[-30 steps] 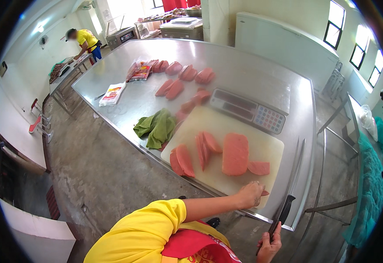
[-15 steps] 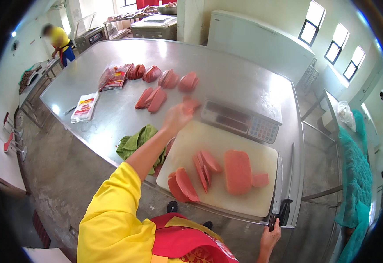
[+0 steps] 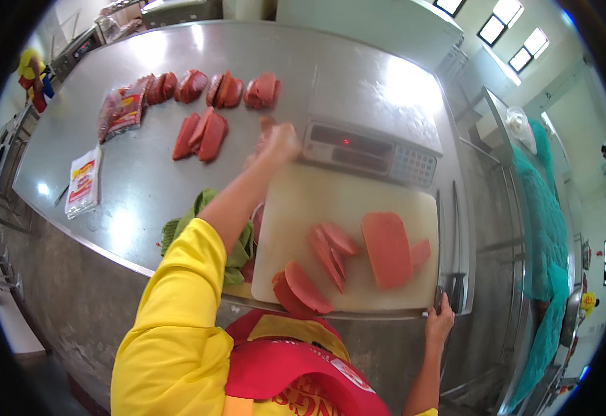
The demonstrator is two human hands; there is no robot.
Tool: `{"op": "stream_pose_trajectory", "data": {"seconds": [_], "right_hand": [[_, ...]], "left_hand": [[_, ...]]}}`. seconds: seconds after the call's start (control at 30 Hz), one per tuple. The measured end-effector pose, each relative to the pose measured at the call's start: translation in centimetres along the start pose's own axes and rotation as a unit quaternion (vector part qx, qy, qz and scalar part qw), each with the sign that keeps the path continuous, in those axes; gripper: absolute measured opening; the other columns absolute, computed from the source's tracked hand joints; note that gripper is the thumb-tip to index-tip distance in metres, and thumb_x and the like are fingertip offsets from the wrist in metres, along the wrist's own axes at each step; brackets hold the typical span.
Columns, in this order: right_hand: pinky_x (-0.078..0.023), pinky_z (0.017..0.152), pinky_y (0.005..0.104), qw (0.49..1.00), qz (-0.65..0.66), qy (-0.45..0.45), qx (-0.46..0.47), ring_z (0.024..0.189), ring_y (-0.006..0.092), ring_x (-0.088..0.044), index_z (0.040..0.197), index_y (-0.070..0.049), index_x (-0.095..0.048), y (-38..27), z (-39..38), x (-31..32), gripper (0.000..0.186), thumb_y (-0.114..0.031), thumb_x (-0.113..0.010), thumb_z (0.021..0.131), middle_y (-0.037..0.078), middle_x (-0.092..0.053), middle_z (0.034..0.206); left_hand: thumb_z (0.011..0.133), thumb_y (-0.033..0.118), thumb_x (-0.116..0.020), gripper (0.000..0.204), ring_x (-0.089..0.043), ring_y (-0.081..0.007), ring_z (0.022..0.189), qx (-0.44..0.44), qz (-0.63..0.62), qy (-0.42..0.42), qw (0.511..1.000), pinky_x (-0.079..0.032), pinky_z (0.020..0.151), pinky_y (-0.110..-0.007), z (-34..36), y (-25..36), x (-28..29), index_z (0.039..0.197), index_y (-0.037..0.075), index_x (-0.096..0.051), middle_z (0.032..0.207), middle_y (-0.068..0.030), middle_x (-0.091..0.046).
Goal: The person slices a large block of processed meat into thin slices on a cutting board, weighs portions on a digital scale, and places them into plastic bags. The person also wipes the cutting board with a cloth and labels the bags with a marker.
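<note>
Across the pale plastic cutting board [image 3: 351, 201] my left hand [image 3: 277, 147] has swung, from the near-right corner a second ago to just past the far-left corner now. It is motion-blurred beside a reddish-pink strip of meat [image 3: 267, 127] showing past the fingers; I cannot tell whether I am gripping it or letting it go. My right hand [image 3: 441, 317] has come in to the board's right edge, its fingers wrapped round the handle of a dark-handled steel knife [image 3: 439, 296]. A red light now shows on the grey keypad scale [image 3: 369, 155], just right of my left hand; half a second ago its display looked dark. I read this as a pause in the cutting while my left hand deals with loose pieces.

Left of my right hand, on the board, lie a thick reddish-pink meat block [image 3: 387, 249], a small offcut [image 3: 421, 254] touching or nearly touching it, and slices farther left.

For room, the scale hems in my left hand on the right, and a cluster of reddish-pink slices [image 3: 201, 136] lies to its left. Bare metal bench [image 3: 133, 156] opens beyond that cluster. My right hand is tighter: the bench's near edge is right at it, and a black-handled long knife [image 3: 457, 288] lies just to its right.
</note>
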State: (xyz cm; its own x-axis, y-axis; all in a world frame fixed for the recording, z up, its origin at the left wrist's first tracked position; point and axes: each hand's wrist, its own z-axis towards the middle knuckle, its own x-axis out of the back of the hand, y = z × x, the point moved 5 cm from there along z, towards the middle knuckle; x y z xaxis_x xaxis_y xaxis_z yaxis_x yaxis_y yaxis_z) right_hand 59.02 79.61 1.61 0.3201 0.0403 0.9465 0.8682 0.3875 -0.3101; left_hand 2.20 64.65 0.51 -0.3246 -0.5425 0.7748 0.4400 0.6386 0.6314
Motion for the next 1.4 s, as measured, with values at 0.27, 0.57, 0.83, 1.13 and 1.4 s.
{"op": "stream_pose_trajectory", "data": {"seconds": [0.27,0.57,0.83,1.13,1.4], "right_hand": [[-0.050,0.083,0.0366,0.987,0.138,0.051,0.068,0.099,0.0296,-0.059,0.112,0.000,-0.063,-7.3,-0.5,3.4,0.032,0.000,-0.063,0.080,0.015,-0.062,0.108],[-0.049,0.081,0.0364,0.906,0.248,-0.069,0.335,0.093,0.0306,-0.060,0.103,-0.003,-0.064,-18.9,-3.4,4.0,0.020,-0.002,-0.062,0.083,0.015,-0.063,0.101],[-0.041,0.097,0.0401,0.965,0.169,-0.053,0.191,0.115,0.0337,-0.050,0.120,-0.005,-0.057,-10.4,8.3,0.5,0.042,-0.002,-0.061,0.078,0.017,-0.056,0.122],[-0.036,0.096,0.0499,0.899,-0.019,-0.174,0.401,0.114,0.0329,-0.051,0.118,-0.011,-0.058,-13.6,9.2,-0.8,0.049,-0.010,-0.062,0.069,0.012,-0.060,0.111],[-0.052,0.057,0.0351,0.855,0.425,-0.295,0.044,0.065,0.0216,-0.063,0.108,0.001,-0.058,-7.5,14.8,-2.3,0.033,-0.009,-0.051,0.077,0.016,-0.066,0.083]], "left_hand": [[0.081,0.019,-0.066,0.031,-0.067,-0.0231,0.084,-0.154,-0.044,0.083,0.984,-0.052,0.077,-0.034,-12.8,2.9,10.6,0.101,-0.004,-0.062,0.086,-0.0146,-0.067],[0.089,0.016,-0.062,0.031,-0.065,-0.0156,0.076,0.244,-0.371,-0.191,0.875,-0.054,0.065,-0.029,-34.9,-0.7,4.1,0.110,-0.005,-0.054,0.086,-0.0121,-0.064],[0.091,0.011,-0.059,0.043,-0.061,-0.0230,0.097,0.363,-0.553,-0.079,0.746,-0.054,0.080,-0.034,-39.6,2.0,-1.3,0.126,-0.002,-0.039,0.108,-0.0162,-0.057],[0.087,0.019,-0.066,0.053,-0.061,-0.0218,0.094,0.338,-0.513,-0.002,0.789,-0.054,0.076,-0.034,-37.5,4.4,-0.8,0.127,-0.004,-0.039,0.113,-0.0146,-0.056],[0.073,0.028,-0.076,0.071,-0.064,-0.0304,0.095,0.240,-0.251,0.111,0.931,-0.051,0.082,-0.037,-35.4,5.5,-1.5,0.123,-0.007,-0.037,0.104,-0.0227,-0.062]]}}
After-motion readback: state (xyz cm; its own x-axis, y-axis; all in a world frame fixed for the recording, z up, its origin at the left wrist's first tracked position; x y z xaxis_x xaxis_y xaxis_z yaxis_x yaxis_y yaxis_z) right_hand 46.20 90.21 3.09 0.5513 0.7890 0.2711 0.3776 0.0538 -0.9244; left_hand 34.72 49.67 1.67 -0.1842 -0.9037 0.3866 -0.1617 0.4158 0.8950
